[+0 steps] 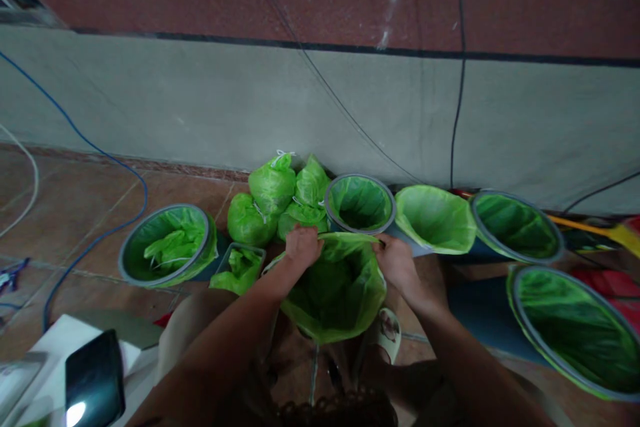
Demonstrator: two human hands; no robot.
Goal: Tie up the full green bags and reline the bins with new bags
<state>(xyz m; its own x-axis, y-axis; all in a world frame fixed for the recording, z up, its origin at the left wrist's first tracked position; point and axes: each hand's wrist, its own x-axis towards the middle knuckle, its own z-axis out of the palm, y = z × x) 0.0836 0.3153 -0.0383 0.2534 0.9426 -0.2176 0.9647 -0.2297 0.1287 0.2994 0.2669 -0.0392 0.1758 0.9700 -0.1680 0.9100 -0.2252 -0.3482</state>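
A green plastic bag (345, 328) hangs wide open between my legs, its far edge stretched between both hands. My left hand (303, 247) is closed on the edge at the upper left. At the upper right, my right hand (396, 259) grips the same edge. Whether a bin stands inside this bag is hidden. Just beyond my hands stands a lined bin (359, 177) with a grey rim. Beside it, a bin with a green liner (435, 213) folded over its top shows no grey rim.
Several tied green bags (273, 183) sit against the wall. To the left are a lined bin (131, 273) and a small container (263, 255) holding green plastic. Lined bins (560, 257) stand at right. A phone (94, 373) lies lower left; a blue cable (75, 267) crosses the floor.
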